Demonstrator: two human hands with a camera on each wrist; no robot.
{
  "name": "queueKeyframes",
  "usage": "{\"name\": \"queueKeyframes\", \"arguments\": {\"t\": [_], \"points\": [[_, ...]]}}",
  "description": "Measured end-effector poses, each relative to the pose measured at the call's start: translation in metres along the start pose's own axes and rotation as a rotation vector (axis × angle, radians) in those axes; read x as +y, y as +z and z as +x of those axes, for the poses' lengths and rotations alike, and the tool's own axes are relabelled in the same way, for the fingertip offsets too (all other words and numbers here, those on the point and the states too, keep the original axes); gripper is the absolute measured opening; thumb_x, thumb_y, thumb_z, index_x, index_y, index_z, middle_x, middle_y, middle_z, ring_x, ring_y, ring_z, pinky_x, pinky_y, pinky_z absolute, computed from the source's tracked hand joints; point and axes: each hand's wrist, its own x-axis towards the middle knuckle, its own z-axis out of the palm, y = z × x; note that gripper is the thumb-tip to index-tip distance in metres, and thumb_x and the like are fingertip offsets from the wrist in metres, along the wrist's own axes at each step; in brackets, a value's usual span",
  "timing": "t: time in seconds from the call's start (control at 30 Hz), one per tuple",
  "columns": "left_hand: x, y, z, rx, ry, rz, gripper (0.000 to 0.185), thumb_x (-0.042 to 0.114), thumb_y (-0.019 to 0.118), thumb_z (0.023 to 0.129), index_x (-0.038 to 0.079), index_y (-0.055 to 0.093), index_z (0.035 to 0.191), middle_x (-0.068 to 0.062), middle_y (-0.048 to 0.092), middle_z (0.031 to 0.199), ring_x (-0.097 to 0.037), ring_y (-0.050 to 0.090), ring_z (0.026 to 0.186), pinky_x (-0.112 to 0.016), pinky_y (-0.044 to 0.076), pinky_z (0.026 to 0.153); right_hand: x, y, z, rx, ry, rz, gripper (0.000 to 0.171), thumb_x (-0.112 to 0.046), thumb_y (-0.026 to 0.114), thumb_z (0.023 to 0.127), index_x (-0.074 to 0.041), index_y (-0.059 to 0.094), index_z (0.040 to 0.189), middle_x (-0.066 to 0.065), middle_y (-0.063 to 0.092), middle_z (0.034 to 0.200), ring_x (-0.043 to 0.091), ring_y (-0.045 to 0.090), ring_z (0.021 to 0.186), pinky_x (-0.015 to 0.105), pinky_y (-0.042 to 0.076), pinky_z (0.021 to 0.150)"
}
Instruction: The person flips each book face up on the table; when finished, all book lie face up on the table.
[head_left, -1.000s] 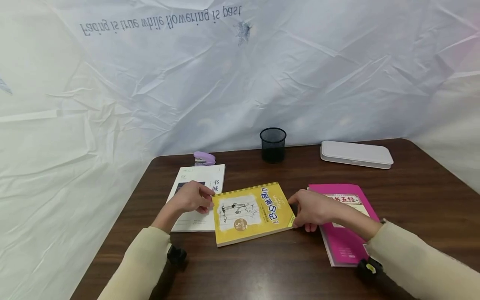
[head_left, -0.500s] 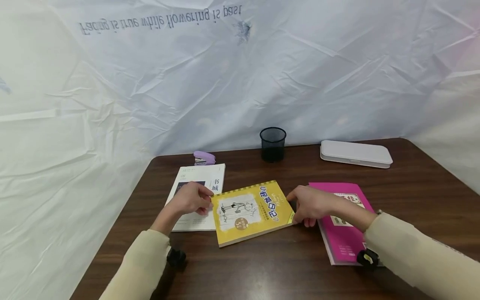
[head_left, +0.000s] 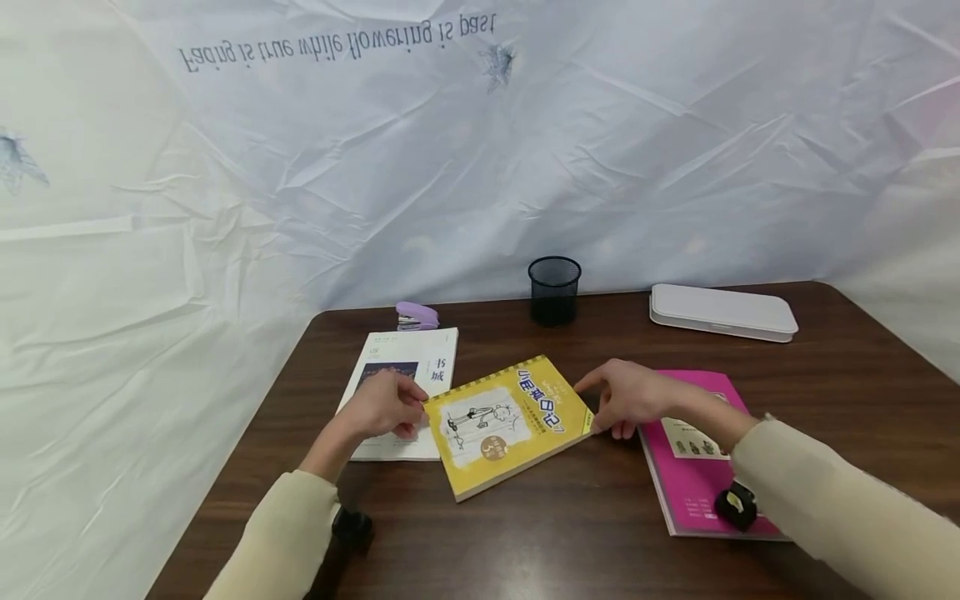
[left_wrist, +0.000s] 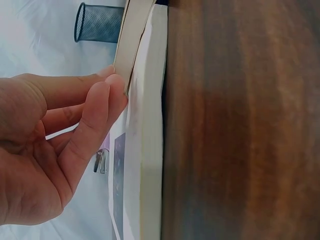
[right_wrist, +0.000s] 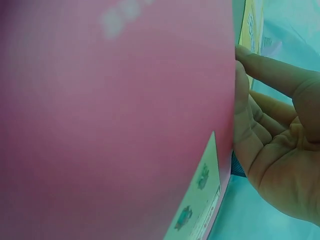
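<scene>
A yellow book [head_left: 510, 425] with a cartoon figure on its cover is held between both hands near the middle of the table. At its left corner, my left hand [head_left: 384, 403] pinches the edge with thumb and fingers, above a white book [head_left: 401, 446]. In the left wrist view the pages' edge [left_wrist: 135, 35] runs up from the fingertips of that hand [left_wrist: 75, 125]. On the other side, my right hand [head_left: 630, 396] grips the right edge near the lower corner. The pink book [right_wrist: 115, 115] partly hides those fingertips in the right wrist view.
The pink book [head_left: 693, 492] lies under the right forearm. Along the back of the brown table [head_left: 525, 542] stand a lilac stapler [head_left: 417, 317], a black mesh pen cup [head_left: 554, 292] and a white case [head_left: 723, 312]. A white printed cloth hangs behind.
The yellow book has turned counterclockwise, its near left corner coming right and its right side going away from me. Both hands keep hold of it. The head view has shifted slightly.
</scene>
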Motion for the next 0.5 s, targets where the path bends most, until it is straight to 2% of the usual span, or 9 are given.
{"name": "queueKeyframes", "arguments": {"t": [0.3, 0.5], "points": [[-0.005, 0.001, -0.006, -0.005, -0.001, -0.061, 0.014, -0.004, 0.075, 0.093, -0.006, 0.074, 0.107, -0.013, 0.071, 0.085, -0.016, 0.068, 0.059, -0.031, 0.063, 0.058, 0.010, -0.007, 0.008, 0.020, 0.009, 0.099, 0.057, -0.008, 0.080, 0.092, 0.002, 0.060, 0.145, 0.009, 0.071, 0.076, 0.014, 0.067, 0.062, 0.033, 0.064, 0.063], [-0.008, 0.003, -0.012, 0.000, -0.012, -0.092, 0.009, -0.004, 0.076, 0.092, -0.004, 0.073, 0.101, -0.013, 0.071, 0.082, -0.016, 0.068, 0.057, -0.031, 0.064, 0.058, 0.013, -0.007, 0.016, 0.080, 0.035, 0.168, 0.042, -0.006, 0.078, 0.093, 0.005, 0.068, 0.133, 0.011, 0.072, 0.085, 0.014, 0.069, 0.066, 0.033, 0.066, 0.067]]}}
